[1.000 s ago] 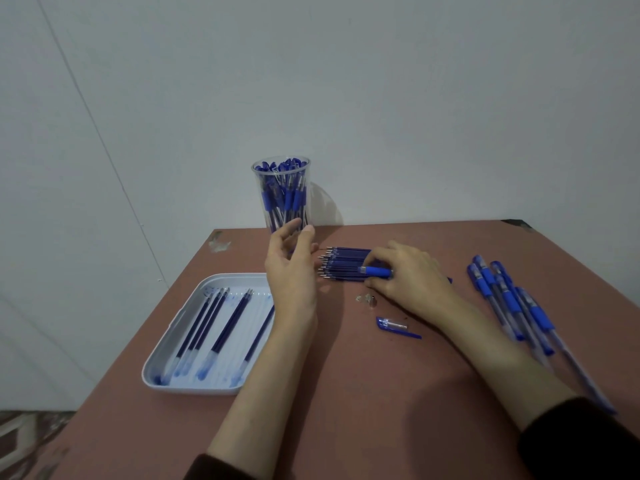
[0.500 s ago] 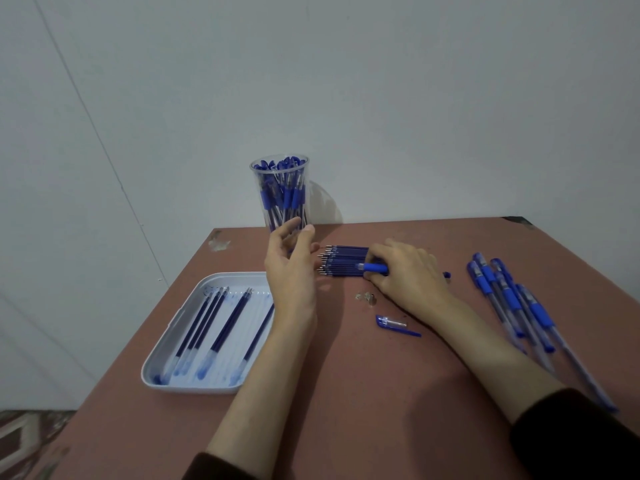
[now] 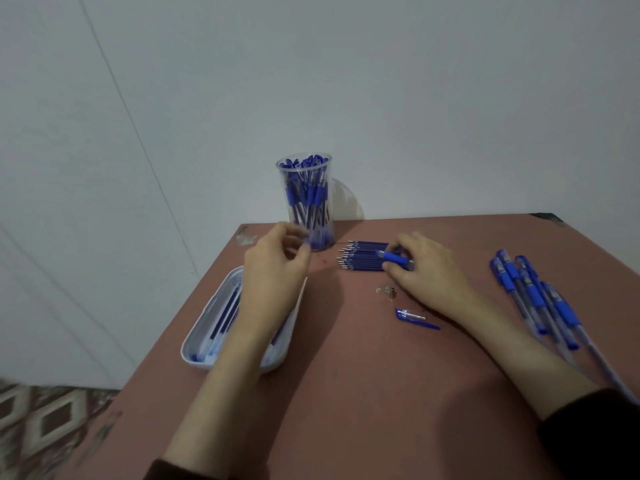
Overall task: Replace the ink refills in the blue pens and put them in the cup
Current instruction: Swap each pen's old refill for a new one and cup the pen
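A clear plastic cup (image 3: 304, 202) stands nearly full of blue pens; loose clear-barrelled pens (image 3: 535, 296) at right apparently await refills. The right hand (image 3: 429, 270) pinches a blue pen (image 3: 396, 258) over the dark-blue refill stack (image 3: 362, 261); the left hand (image 3: 277, 268) curls its fingers, blurred, grip unclear.

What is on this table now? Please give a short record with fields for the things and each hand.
Cup: tall clear plastic cup, upright at the far edge, full of blue pens.
Refills: stack of dark blue ink refills, flat, right of the cup.
Tray: white plastic tray, holds some refills, partly behind the left forearm.
Loose pens: row of clear blue-grip pens, far right.
Cap: blue pen cap, lying alone.
Left hand: above the tray, blurred, grasp unclear.
Right hand: pinches a blue pen part over the refill stack.
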{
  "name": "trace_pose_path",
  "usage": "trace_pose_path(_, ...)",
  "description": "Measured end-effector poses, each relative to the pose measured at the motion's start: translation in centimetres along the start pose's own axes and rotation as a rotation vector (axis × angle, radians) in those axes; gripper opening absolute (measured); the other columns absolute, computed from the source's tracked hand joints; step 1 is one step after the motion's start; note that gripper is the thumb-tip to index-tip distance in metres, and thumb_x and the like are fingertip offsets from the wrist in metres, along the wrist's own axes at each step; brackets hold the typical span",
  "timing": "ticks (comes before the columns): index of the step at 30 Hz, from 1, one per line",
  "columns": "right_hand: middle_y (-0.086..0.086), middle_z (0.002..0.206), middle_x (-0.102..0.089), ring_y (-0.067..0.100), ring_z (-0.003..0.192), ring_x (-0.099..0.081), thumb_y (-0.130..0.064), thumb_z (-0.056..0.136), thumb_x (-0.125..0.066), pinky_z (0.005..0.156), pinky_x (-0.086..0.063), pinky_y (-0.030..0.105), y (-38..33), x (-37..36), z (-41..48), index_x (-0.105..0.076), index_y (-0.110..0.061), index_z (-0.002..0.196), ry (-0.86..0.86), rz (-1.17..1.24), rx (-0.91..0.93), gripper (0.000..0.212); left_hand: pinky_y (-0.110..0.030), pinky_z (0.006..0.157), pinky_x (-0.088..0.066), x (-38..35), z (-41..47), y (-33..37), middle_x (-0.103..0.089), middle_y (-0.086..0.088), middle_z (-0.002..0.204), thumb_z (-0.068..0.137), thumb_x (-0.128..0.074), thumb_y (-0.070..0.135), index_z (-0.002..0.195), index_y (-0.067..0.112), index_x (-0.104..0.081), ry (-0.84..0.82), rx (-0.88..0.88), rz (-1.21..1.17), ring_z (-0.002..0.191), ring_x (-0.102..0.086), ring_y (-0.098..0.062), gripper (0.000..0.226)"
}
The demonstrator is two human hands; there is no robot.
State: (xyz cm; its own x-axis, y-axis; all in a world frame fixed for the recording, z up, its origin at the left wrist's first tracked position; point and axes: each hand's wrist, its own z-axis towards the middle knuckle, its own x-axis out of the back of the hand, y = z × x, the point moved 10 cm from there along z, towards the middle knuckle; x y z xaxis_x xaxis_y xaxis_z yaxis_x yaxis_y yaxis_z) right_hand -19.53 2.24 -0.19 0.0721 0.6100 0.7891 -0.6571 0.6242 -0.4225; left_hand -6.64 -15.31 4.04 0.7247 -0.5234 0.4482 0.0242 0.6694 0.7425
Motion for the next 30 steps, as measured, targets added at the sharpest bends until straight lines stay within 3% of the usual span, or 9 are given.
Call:
trace_pose_path(3,-0.006,0.088,-0.053,0.020,0.084,-0.055,-0.024,0.085,-0.062,0.074,-0.044,0.036,-0.5,0.1,-0.1,-0.061,-0.021,0.090,0.004,0.031,0.012,0.006,-0.006,0.055,-0.039,0.2,0.0,-2.3,-0.062,0.009,0.076,0.083,-0.068,0.016,0.087,0.021,-0.067,-0.270,0.068,0.363,0.066,-0.053,0.004,0.007)
trace_pose_path(7,-0.006,0.083,-0.052,0.020,0.079,-0.054,-0.023,0.085,-0.062,0.071,-0.043,0.035,-0.7,0.2,-0.2,-0.055,-0.028,0.080,-0.001,0.056,0.008,0.010,-0.019,0.060,-0.044,-0.8,-1.8,-4.7,-0.062,0.005,0.085,0.079,-0.071,0.022,0.095,0.020,-0.068,-0.531,0.180,0.595,0.071,-0.056,-0.008,0.017)
trace_pose_path(10,-0.005,0.081,-0.052,0.020,0.077,-0.053,-0.022,0.085,-0.062,0.068,-0.041,0.033,-0.5,0.4,-0.3,-0.061,-0.021,0.080,0.010,0.053,-0.004,0.005,-0.021,0.069,-0.045,-1.1,-2.1,-5.3,-0.068,-0.001,0.091,0.078,-0.068,0.016,0.103,0.016,-0.071,-0.551,0.228,0.611,0.079,-0.059,-0.015,0.025)
trace_pose_path(15,-0.001,0.084,-0.055,0.022,0.078,-0.055,-0.024,0.086,-0.061,0.069,-0.043,0.035,-0.4,0.6,-0.3,-0.063,-0.018,0.082,0.020,0.042,-0.010,0.008,-0.024,0.064,-0.048,-0.2,-1.2,-5.2,-0.069,-0.008,0.101,0.079,-0.065,0.009,0.113,0.011,-0.068,-0.489,0.259,0.621,0.078,-0.066,-0.022,0.035)
trace_pose_path(17,-0.001,0.084,-0.055,0.022,0.078,-0.055,-0.024,0.086,-0.062,0.069,-0.043,0.034,-0.5,0.8,-0.3,-0.063,-0.017,0.082,0.029,0.045,-0.006,0.008,-0.029,0.067,-0.051,0.8,0.0,-4.2,-0.070,-0.008,0.090,0.082,-0.063,0.008,0.106,0.007,-0.070,-0.373,0.231,0.480,0.065,-0.062,-0.016,0.025)
trace_pose_path(20,-0.001,0.085,-0.053,0.021,0.078,-0.053,-0.030,0.087,-0.062,0.068,-0.039,0.033,-0.6,1.0,-0.3,-0.059,-0.019,0.083,0.026,0.052,-0.010,0.012,-0.030,0.065,-0.057,0.5,1.1,-1.9,-0.060,-0.007,0.066,0.088,-0.057,0.000,0.080,0.007,-0.071,-0.272,0.232,-0.031,0.058,-0.057,-0.013,0.018)
trace_pose_path(22,-0.001,0.087,-0.054,0.020,0.079,-0.052,-0.035,0.088,-0.060,0.069,-0.038,0.032,-0.5,1.1,-0.3,-0.059,-0.018,0.088,0.026,0.067,-0.023,0.017,-0.022,0.061,-0.055,-1.4,1.0,-0.3,-0.058,-0.004,0.062,0.091,-0.053,-0.004,0.083,0.009,-0.067,-0.249,0.270,-0.422,0.056,-0.056,-0.012,0.020)
trace_pose_path(25,0.001,0.089,-0.055,0.022,0.083,-0.053,-0.032,0.094,-0.050,0.070,-0.036,0.033,-0.2,1.5,-0.1,-0.061,-0.016,0.095,0.039,0.123,-0.032,0.019,-0.023,0.066,-0.056,-4.3,1.2,0.7,-0.064,-0.004,0.075,0.094,-0.052,0.002,0.089,0.013,-0.060,-0.116,0.308,-0.822,0.070,-0.064,-0.016,0.014)
trace_pose_path(30,-0.002,0.093,-0.055,0.017,0.082,-0.053,-0.025,0.094,-0.050,0.069,-0.036,0.030,-0.8,2.0,-0.1,-0.064,-0.020,0.101,0.064,0.118,0.013,0.016,-0.026,0.065,-0.059,-8.0,0.4,-1.3,-0.071,-0.005,0.074,0.100,-0.042,0.006,0.095,0.013,-0.047,0.038,0.428,-1.151,0.069,-0.072,-0.018,0.010)
